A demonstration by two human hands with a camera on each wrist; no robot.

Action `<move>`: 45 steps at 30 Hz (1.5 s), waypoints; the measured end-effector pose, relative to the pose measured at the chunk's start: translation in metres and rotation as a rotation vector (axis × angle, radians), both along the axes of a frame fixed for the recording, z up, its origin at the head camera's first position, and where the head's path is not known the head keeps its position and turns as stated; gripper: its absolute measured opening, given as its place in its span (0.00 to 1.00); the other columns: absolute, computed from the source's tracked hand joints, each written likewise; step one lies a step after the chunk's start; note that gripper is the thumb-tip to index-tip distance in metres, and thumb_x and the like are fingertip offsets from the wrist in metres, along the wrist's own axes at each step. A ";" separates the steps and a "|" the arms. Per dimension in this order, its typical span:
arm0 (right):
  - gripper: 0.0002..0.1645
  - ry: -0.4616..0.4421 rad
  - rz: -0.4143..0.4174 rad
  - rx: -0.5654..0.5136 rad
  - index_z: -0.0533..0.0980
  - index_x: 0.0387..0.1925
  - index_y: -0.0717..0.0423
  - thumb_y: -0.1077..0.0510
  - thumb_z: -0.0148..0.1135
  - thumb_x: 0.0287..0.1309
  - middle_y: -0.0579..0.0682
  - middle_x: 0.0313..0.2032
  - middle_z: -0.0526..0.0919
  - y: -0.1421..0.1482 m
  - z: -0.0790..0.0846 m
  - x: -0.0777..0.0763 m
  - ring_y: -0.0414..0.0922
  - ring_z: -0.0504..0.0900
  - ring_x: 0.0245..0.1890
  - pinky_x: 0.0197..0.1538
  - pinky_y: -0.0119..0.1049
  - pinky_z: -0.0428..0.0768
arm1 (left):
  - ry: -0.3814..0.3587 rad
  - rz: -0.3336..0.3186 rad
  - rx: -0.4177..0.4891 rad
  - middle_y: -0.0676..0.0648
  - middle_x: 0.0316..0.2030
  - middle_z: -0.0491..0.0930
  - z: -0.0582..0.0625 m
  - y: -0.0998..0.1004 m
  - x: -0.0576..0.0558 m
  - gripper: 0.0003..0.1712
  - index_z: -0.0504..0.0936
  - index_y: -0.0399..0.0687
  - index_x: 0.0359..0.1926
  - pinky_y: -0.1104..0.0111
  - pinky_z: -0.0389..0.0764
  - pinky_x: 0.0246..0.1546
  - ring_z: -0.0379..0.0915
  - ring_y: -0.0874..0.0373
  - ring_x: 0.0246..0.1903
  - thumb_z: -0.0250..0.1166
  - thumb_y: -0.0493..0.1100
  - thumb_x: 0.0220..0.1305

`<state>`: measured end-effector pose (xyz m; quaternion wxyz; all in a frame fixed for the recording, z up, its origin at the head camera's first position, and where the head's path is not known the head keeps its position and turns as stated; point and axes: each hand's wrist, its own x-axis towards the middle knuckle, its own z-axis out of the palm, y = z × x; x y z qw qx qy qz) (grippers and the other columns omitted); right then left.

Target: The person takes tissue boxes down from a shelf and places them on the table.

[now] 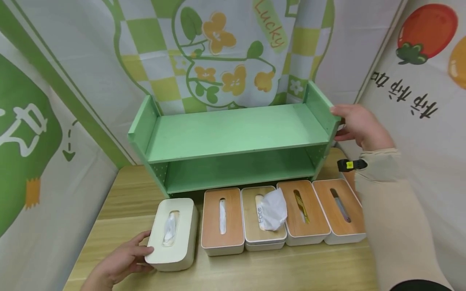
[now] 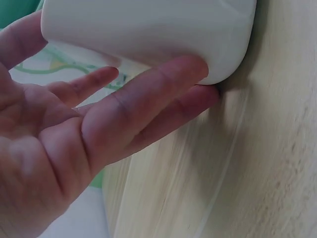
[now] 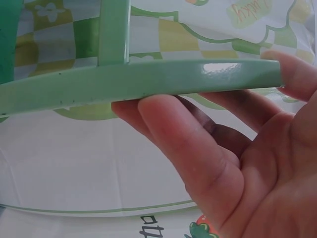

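In the head view, my left hand [image 1: 121, 258] is at the near-left corner of a cream tissue box [image 1: 182, 230], fingers fairly straight and touching its side. The left wrist view shows one fingertip low on the box wall [image 2: 148, 25], close to the tabletop. My right hand [image 1: 364, 125] holds the right side panel of a green two-tier shelf [image 1: 236, 129]. In the right wrist view, that panel [image 3: 173, 77] lies between a digit over its end and the other fingers on its outer face.
A row of wood-topped tissue boxes stands before the shelf: one [image 1: 223, 220], one with tissue sticking out [image 1: 251, 226], and two more [image 1: 313, 218] [image 1: 346, 210]. They stand on a wooden table [image 1: 127, 210]. Printed curtains [image 1: 233, 24] hang behind and at both sides.
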<state>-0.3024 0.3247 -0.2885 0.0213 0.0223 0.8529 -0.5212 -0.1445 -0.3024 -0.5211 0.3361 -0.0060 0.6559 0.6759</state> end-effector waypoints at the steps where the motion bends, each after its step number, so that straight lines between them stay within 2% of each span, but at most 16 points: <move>1: 0.39 -0.001 -0.001 0.000 0.58 0.74 0.62 0.40 0.45 0.76 0.62 0.53 0.73 0.000 0.000 0.000 0.52 0.86 0.37 0.41 0.44 0.86 | 0.003 -0.002 -0.005 0.38 0.42 0.82 0.000 0.002 0.000 0.45 0.28 0.28 0.73 0.49 0.81 0.45 0.80 0.45 0.43 0.52 0.39 0.76; 6: 0.40 -0.007 -0.008 0.011 0.57 0.75 0.61 0.39 0.44 0.76 0.62 0.55 0.71 -0.001 0.002 0.001 0.52 0.86 0.38 0.41 0.43 0.86 | 0.010 -0.011 -0.012 0.39 0.42 0.81 0.000 0.011 0.000 0.46 0.28 0.30 0.74 0.50 0.82 0.45 0.80 0.45 0.43 0.53 0.40 0.76; 20: 0.40 -0.010 -0.009 0.012 0.56 0.76 0.60 0.39 0.44 0.76 0.62 0.56 0.71 -0.007 0.002 0.002 0.53 0.86 0.40 0.41 0.42 0.86 | 0.040 0.000 -0.079 0.39 0.39 0.81 0.004 0.033 -0.007 0.46 0.34 0.33 0.75 0.51 0.82 0.43 0.79 0.47 0.41 0.55 0.43 0.74; 33: 0.42 -0.018 -0.011 0.014 0.53 0.77 0.60 0.37 0.42 0.76 0.63 0.57 0.70 -0.005 0.002 0.005 0.55 0.85 0.42 0.41 0.41 0.86 | 0.045 -0.014 -0.161 0.38 0.40 0.79 0.003 0.036 -0.001 0.46 0.36 0.35 0.76 0.51 0.81 0.48 0.77 0.44 0.43 0.55 0.50 0.76; 39: 0.42 -0.036 -0.018 0.005 0.55 0.76 0.60 0.37 0.43 0.75 0.64 0.57 0.70 -0.005 0.001 0.007 0.55 0.84 0.42 0.41 0.42 0.85 | 0.052 -0.011 -0.228 0.39 0.42 0.77 0.003 0.034 -0.002 0.44 0.40 0.37 0.77 0.44 0.76 0.53 0.74 0.44 0.46 0.54 0.51 0.76; 45: 0.42 -0.020 -0.013 0.013 0.57 0.75 0.62 0.37 0.43 0.75 0.64 0.56 0.70 -0.006 -0.001 0.007 0.55 0.84 0.41 0.41 0.42 0.86 | 0.050 -0.003 -0.252 0.38 0.44 0.76 0.002 0.033 -0.001 0.43 0.42 0.39 0.77 0.43 0.76 0.51 0.72 0.43 0.48 0.54 0.52 0.76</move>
